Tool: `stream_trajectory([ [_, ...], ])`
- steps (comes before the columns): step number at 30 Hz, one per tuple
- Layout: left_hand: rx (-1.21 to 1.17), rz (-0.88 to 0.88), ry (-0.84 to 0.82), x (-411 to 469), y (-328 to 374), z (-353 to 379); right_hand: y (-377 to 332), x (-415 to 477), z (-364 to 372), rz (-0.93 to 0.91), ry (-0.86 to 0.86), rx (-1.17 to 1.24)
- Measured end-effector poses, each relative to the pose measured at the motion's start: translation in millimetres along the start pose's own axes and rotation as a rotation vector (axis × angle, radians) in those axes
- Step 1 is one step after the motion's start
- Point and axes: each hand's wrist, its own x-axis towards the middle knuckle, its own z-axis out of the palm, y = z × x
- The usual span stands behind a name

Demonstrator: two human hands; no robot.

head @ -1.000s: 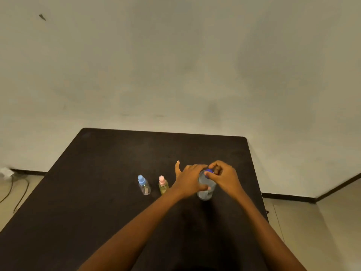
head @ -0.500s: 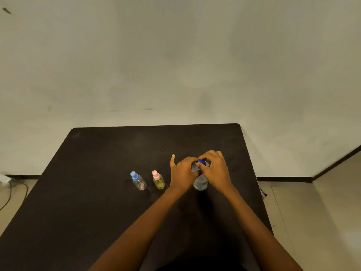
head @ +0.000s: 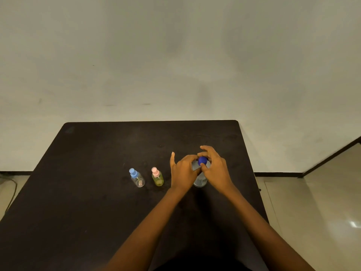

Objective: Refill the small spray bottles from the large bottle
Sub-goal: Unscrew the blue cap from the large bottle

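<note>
Dark worktop (head: 97, 192) against a pale wall, seen from the head camera. Toward its right edge stands the large bottle (head: 199, 180). The left hand (head: 182, 173) is wrapped round its shoulder, thumb raised, while the right hand (head: 215, 169) pinches the blue cap (head: 202, 160). Half a second ago those fingers hid the cap; now it shows between them, so this looks like a fresh grip mid-twist, with the cap not yet off. Nearer the worktop's middle, the blue-topped spray bottle (head: 137, 178) and the pink-topped spray bottle (head: 157, 178) stand capped.
</note>
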Motion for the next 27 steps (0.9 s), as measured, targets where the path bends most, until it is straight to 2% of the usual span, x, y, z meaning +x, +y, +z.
stream_trajectory([
  [2,-0.006,0.023,0.006,0.6,-1.0,-0.3,0.3,2.3,-1.9,0.049,0.001,-0.028],
  [6,-0.014,0.033,0.026,0.8,-2.9,1.4,5.4,7.6,-5.0,0.028,0.012,-0.270],
  [13,0.015,0.047,0.050,1.3,-5.8,4.4,7.2,10.0,-10.2,-0.109,-0.146,-0.331],
  [20,0.003,0.058,0.036,1.4,-8.3,5.1,-1.4,13.9,-14.1,0.009,-0.095,-0.305],
  [23,0.006,0.065,0.037,1.4,-8.5,5.8,-3.0,15.1,-14.4,0.013,-0.086,-0.384],
  [27,0.014,0.063,0.038,1.2,-8.8,5.8,-2.8,16.2,-15.9,-0.048,-0.141,-0.355],
])
